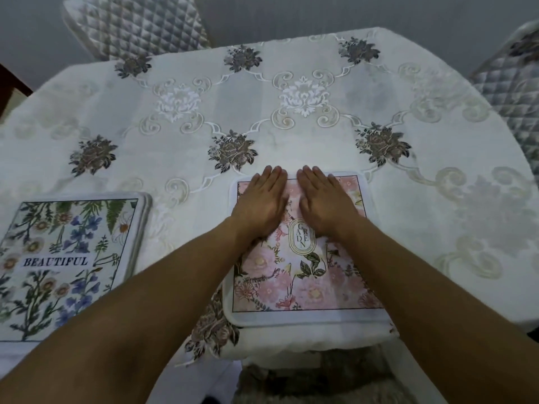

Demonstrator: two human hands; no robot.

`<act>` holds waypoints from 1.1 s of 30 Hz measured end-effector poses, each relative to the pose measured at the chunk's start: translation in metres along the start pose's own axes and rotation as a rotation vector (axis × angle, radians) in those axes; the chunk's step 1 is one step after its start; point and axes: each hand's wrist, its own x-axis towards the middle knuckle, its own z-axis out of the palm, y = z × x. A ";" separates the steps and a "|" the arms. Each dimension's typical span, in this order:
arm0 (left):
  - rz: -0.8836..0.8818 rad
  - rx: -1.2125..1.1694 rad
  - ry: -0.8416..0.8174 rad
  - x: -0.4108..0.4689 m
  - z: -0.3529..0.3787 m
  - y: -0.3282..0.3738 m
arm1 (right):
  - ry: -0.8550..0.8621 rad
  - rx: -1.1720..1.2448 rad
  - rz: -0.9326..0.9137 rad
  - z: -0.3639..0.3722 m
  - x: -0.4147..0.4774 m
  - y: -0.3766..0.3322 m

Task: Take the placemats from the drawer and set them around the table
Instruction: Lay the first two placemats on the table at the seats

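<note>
Pressing flat, fingers spread, the left hand [264, 204] and right hand [325, 204] sit on the pink placemat [306, 275], while the stacked placemats [70, 258] lie off to the left hand's side, so it's nearer.

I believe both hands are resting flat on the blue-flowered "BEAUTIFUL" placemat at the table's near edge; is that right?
Not quite: the head view shows the left hand and right hand flat on the pink "GARDEN" placemat. The "BEAUTIFUL" placemat lies untouched to its left.

We count two placemats on the table [306, 83]: a pink floral placemat [309, 275] at its near edge and a blue-flowered placemat [67, 258] at its near left. Two hands, left hand [262, 204] and right hand [326, 204]. Two quilted chairs: far-left chair [137, 24] and right chair [510, 80].
</note>
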 end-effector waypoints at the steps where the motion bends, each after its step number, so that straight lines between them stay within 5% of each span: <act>1: -0.020 0.000 -0.010 -0.002 -0.002 -0.005 | 0.002 0.011 0.026 -0.003 -0.003 0.009; 8: -0.053 0.039 -0.041 -0.033 -0.015 -0.037 | -0.071 0.024 0.173 -0.023 -0.038 0.053; 21: -0.210 -0.068 -0.017 -0.213 0.016 0.030 | -0.115 0.059 0.301 0.017 -0.219 -0.017; 27: -0.229 0.042 -0.125 -0.214 -0.002 0.040 | -0.277 -0.021 0.337 -0.018 -0.209 -0.028; 30: -0.195 0.137 -0.335 -0.212 -0.033 0.045 | -0.416 -0.068 0.394 -0.036 -0.198 -0.040; 33: -0.244 0.137 -0.297 -0.229 -0.069 0.037 | -0.354 -0.109 0.399 -0.050 -0.191 -0.073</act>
